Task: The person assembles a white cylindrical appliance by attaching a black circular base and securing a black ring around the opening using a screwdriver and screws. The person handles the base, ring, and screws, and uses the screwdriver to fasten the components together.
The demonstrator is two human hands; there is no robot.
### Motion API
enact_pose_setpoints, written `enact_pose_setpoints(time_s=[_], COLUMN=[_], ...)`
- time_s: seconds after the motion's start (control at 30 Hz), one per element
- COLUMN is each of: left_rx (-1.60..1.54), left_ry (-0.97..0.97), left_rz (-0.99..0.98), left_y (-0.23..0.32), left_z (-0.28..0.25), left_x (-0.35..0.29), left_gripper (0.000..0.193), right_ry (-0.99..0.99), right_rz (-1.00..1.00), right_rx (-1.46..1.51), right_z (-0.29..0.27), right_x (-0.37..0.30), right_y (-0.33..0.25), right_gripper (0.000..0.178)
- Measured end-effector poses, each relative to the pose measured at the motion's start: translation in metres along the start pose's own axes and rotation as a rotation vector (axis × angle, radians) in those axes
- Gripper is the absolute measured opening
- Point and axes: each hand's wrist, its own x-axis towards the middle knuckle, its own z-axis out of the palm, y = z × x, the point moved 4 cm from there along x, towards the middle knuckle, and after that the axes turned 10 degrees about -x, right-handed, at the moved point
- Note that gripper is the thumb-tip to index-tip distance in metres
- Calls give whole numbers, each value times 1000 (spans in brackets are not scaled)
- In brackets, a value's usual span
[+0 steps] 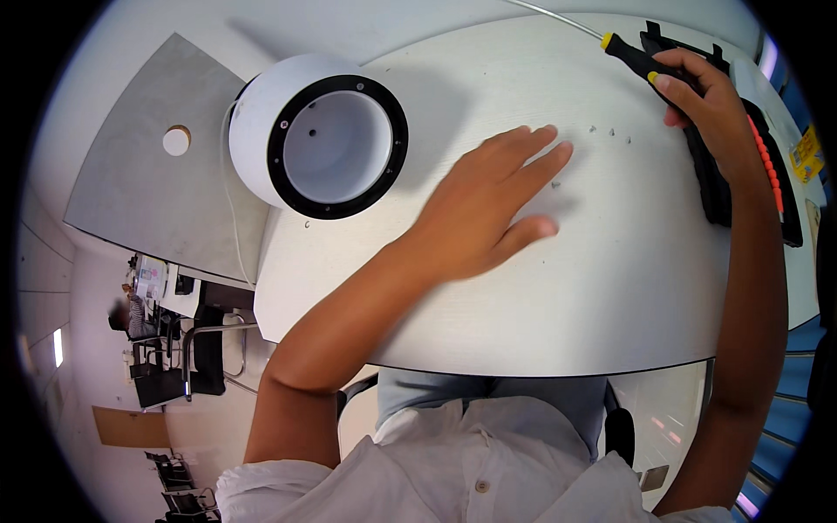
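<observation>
Black-and-yellow screwdriver (608, 41): gripped at upper right of the frame; long axis slanted, metal shaft (560, 16) directed to upper left.
Bare right hand (713, 103): handle (632, 63) clasped between thumb and fingers.
Small grey metal screws (612, 132): three laid in a row between both hands, lower left of the handle.
Bare left hand (478, 205): fingers spread, nothing seen gripped; positioned nearer the screws.

The right hand (717, 109) grips a screwdriver (629, 59) at two o'clock. The left hand (479, 205) spreads near small screws (612, 132); a white cylinder (340, 144) sits at eleven.
</observation>
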Motion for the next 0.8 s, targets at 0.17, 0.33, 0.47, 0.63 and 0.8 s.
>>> enact_pose_setpoints(time_s=[0.17, 0.33, 0.47, 0.63, 0.8], left_rx=[321, 288, 99, 57, 42], left_ry=[67, 352, 116, 70, 73], left_rz=[65, -141, -360, -550, -567], left_y=[39, -29, -97, -101, -103], left_z=[-109, -218, -218, -201, -201], left_x=[-26, -11, -11, -3, 0], left_gripper=[44, 38, 39, 47, 46], right_ry=[-138, -187, -139, -40, -26], right_rz=[-87, -257, -186, -266, -265], right_rx=[127, 186, 237, 154, 127], right_z=[15, 29, 42, 44, 45], right_x=[-13, -26, -36, -40, -41], right_y=[-24, -56, -69, -71, -71], right_gripper=[31, 19, 18, 18, 19])
